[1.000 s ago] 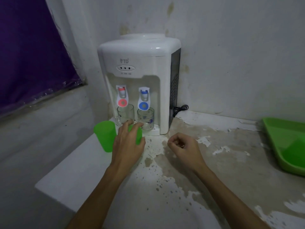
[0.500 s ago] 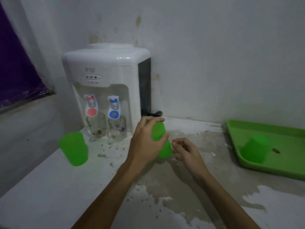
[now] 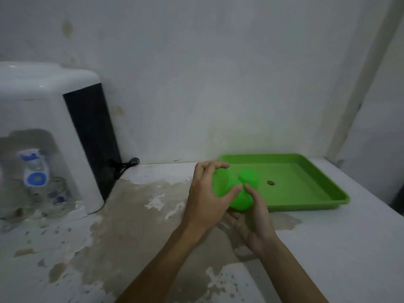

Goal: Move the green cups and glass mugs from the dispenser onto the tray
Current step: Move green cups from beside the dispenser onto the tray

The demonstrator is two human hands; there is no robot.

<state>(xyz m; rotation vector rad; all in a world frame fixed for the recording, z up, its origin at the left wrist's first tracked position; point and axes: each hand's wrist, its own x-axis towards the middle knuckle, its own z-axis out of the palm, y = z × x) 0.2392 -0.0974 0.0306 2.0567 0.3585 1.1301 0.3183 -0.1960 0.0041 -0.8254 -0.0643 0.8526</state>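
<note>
Where paint peels, stained counter (image 3: 135, 248).

Left hand (image 3: 205, 193) gripping green cup (image 3: 223, 184), right hand (image 3: 253, 217) beneath, tray (image 3: 317, 193) beside

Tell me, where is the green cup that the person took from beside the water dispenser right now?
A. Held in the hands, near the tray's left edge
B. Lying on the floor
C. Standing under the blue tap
A: the green cup is gripped by the left hand, with the right hand touching it, near the left edge of the green tray.
</note>
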